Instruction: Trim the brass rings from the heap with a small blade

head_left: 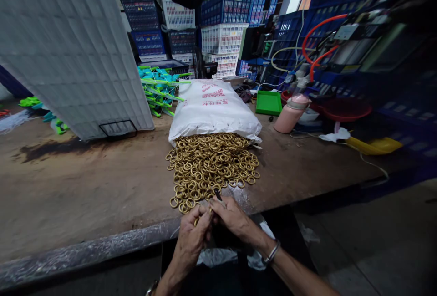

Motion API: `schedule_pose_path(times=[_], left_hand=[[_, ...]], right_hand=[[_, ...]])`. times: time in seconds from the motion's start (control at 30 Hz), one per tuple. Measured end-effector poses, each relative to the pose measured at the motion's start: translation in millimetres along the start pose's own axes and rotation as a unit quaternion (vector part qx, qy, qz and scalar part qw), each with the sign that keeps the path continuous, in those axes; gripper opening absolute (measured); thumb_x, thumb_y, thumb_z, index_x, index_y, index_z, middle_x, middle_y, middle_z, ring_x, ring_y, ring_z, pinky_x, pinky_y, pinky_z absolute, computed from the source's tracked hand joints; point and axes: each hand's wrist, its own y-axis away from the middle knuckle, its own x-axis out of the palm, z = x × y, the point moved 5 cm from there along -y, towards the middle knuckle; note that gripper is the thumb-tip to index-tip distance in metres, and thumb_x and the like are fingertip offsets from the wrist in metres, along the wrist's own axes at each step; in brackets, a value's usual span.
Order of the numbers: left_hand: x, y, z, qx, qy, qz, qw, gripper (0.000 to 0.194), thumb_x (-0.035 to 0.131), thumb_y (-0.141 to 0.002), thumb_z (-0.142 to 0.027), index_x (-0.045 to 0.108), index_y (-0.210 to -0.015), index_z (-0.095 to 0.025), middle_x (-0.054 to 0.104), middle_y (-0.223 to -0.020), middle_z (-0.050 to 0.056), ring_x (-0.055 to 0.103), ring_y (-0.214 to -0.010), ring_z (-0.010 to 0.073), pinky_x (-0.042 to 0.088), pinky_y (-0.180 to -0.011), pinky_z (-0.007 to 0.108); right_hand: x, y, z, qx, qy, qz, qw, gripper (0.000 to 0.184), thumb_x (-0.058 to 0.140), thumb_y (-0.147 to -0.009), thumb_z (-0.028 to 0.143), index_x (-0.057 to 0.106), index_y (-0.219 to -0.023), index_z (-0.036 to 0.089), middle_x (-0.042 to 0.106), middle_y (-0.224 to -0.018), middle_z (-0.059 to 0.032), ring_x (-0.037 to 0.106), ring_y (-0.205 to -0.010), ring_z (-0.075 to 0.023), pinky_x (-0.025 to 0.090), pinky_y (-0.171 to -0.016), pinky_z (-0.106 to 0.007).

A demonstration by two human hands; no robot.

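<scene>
My left hand (191,234) is closed in a pinch on a gold-coloured ring (196,222) at the table's front edge. Close against it, my right hand (235,221) is closed around a small, thin tool with a dark end (217,194); its exact kind is hard to make out. The fingertips of both hands meet, hiding what lies between them. Just beyond them is a heap of gold-coloured rings (208,164), spilling from the mouth of a white woven sack (215,116) with red print.
A large white ribbed panel (75,54) stands at left on the wooden table (102,191). Green and blue plastic pieces (159,89) lie behind it. To the right are a green tray (268,102), a pink bottle (292,114) and a yellow scoop-like piece (373,145). Crates (223,38) are stacked behind.
</scene>
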Motion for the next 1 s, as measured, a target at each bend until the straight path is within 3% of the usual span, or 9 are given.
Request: schedule_pose_path(times=[0.17, 0.47, 0.87, 1.0], left_hand=[[0.9, -1, 3, 0.002, -0.008, 0.009, 1.0, 0.038, 0.053, -0.072, -0.053, 0.046, -0.063, -0.017, 0.038, -0.042, -0.008, 0.028, -0.035, 0.0043, 0.022, -0.035, 0.016], [4.1, 3, -1, 0.019, -0.029, 0.038, 0.999, 0.032, 0.052, -0.075, -0.048, 0.047, -0.065, -0.017, 0.04, -0.047, -0.007, 0.033, -0.038, 0.0049, 0.026, -0.037, 0.016], [7.3, 4, 7, -0.006, -0.008, 0.014, 1.0, 0.033, 0.053, -0.073, -0.05, 0.049, -0.071, -0.017, 0.042, -0.049, -0.008, 0.034, -0.035, 0.0041, 0.024, -0.033, 0.015], [6.6, 4, 3, 0.006, -0.013, 0.005, 1.0, 0.035, 0.053, -0.072, -0.051, 0.049, -0.069, -0.017, 0.041, -0.047, -0.007, 0.034, -0.035, 0.0044, 0.025, -0.034, 0.015]], right_hand=[[-4, 4, 11, -0.03, 0.077, -0.031, 0.996, 0.033, 0.04, -0.083, 0.042, 0.046, -0.063, 0.016, 0.042, -0.059, 0.0035, 0.036, -0.057, -0.0086, 0.032, -0.052, -0.02], [-9, 10, 18, -0.036, 0.175, -0.057, 0.982, 0.034, 0.036, -0.085, 0.04, 0.038, -0.058, 0.018, 0.035, -0.054, 0.0058, 0.032, -0.052, -0.0082, 0.025, -0.048, -0.021], [-15, 11, 13, -0.035, 0.187, -0.091, 0.978, 0.03, 0.033, -0.085, 0.031, 0.039, -0.058, 0.019, 0.041, -0.053, 0.0041, 0.038, -0.051, -0.0091, 0.028, -0.049, -0.021], [-19, 14, 8, -0.047, 0.251, -0.093, 0.962, 0.016, 0.04, -0.08, 0.019, 0.044, -0.064, 0.019, 0.048, -0.057, 0.0028, 0.042, -0.054, -0.0101, 0.029, -0.053, -0.021]])
